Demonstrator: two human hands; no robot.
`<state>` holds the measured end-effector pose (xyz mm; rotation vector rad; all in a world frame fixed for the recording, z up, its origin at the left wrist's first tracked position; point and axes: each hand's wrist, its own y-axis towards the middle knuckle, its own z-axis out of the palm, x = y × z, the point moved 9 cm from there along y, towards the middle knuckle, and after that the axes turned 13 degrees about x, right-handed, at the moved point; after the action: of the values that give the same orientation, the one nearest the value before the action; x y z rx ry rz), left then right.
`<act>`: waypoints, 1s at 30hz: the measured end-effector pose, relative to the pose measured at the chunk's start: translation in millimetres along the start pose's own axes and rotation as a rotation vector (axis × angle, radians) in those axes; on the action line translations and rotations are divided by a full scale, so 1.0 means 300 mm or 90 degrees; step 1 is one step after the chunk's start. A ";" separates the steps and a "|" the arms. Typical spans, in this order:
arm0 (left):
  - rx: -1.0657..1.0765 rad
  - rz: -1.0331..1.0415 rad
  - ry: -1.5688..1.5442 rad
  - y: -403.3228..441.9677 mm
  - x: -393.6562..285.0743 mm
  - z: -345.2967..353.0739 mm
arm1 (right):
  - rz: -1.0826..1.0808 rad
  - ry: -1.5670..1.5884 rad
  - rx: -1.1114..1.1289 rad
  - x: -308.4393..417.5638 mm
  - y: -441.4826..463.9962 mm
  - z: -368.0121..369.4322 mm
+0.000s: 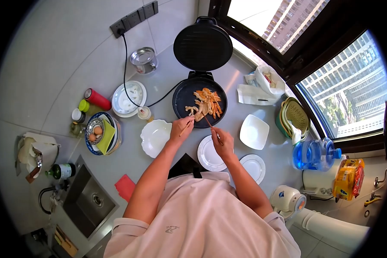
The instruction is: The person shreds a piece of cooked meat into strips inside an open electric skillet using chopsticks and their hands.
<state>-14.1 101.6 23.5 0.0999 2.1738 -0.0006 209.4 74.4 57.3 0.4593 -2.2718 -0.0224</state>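
Food strips [208, 103] were in the pan [184, 96], orange and pale, heaped toward its right side. Left hand [180, 129] pinched a stick [184, 129] near the near rim; couldn't tell if its fingers also had food. Right hand [222, 142] gripped a second stick [207, 122], reaching over the pan. Patterned bowl [89, 125] at left held eggs [98, 130]. White bag [277, 89] at right held something unclear.

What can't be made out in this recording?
All in the head view:
Floor of the pan beneath the food strips: covered by them.
Full grip of the left hand on its wooden stick: partly hidden by the hand itself.
Dark patch beyond the shirt: shirt cuts across it; unidentifiable.
Label on the green bottle: print too small.
Contents of the white bag: mostly hidden by its folds.
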 end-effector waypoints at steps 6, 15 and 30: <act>-0.025 -0.007 0.025 0.023 0.008 -0.005 | -0.006 0.075 -0.018 -0.023 0.049 0.024; -0.016 -0.011 0.009 -0.020 0.032 -0.032 | 0.000 0.062 0.024 0.029 -0.020 0.022; -0.037 -0.010 0.025 -0.041 0.033 -0.051 | -0.087 0.033 0.032 0.027 -0.031 0.070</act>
<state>-33.2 90.6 23.6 0.0490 2.2125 0.0565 192.3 60.3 47.2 0.6347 -2.1903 -0.0229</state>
